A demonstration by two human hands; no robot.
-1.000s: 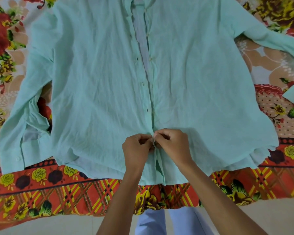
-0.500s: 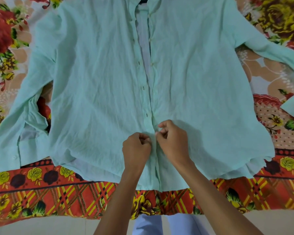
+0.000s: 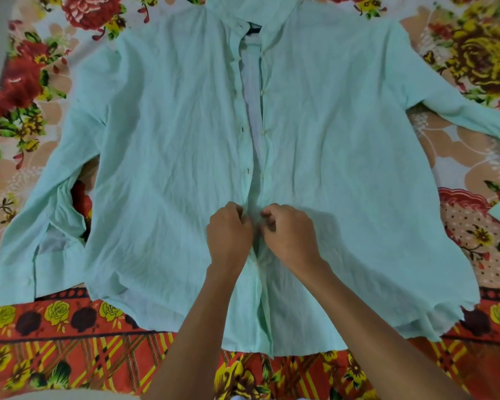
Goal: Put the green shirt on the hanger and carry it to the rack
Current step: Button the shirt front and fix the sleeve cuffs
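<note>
The green shirt (image 3: 162, 157) is lying flat, front up, across a floral bedsheet (image 3: 26, 90), filling most of the frame with its collar at the top centre and its sleeves spreading toward the left and right edges. Both hands are meeting at the placket in the lower centre. The left hand (image 3: 228, 236) is curling shut, pinching the left front edge; the right hand (image 3: 290, 236) is curling shut, pinching the right edge. Above them the front is gaping open; below, it is lying closed.
</note>
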